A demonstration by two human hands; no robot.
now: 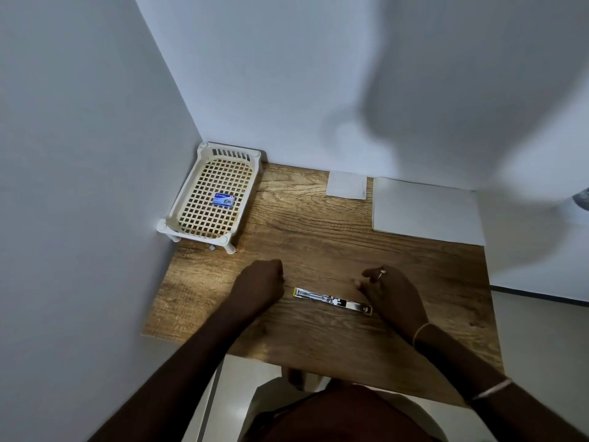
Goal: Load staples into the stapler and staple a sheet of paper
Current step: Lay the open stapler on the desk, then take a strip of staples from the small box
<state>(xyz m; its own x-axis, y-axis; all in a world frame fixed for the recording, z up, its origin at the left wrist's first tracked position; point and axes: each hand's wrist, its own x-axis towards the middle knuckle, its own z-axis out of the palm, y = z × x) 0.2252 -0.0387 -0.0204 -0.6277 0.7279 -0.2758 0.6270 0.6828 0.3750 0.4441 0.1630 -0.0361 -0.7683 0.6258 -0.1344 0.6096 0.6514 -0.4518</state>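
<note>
Hands are seen low in the frame, one at either end of the stapler point(333, 300), which lies swung open and flat on the wooden table point(318, 244), just below centre. The left hand point(259, 285) is curled into a fist clear of the stapler's left end, and nothing can be seen inside it. The right hand point(393, 295) is loosely open beside the right end, with nothing gripped; whether its edge touches the metal cannot be told.

The stapler is judged to be small, rigid and bright-plated, so light enough to skate on the smooth wood if pushed. It is best steadied by pressing on the base at one end while the open channel is left free.

The staple box point(223, 199) sits in the cream lattice basket point(197, 236) at the upper left, well apart from both hands. It is probably a thin card box, easily crushed, and is best pinched by its long sides. The strips inside are likely brittle and snap when bent.

The white paper sheet point(424, 208) lies at the upper right, thin and limp, and is best lifted by an edge.
</note>
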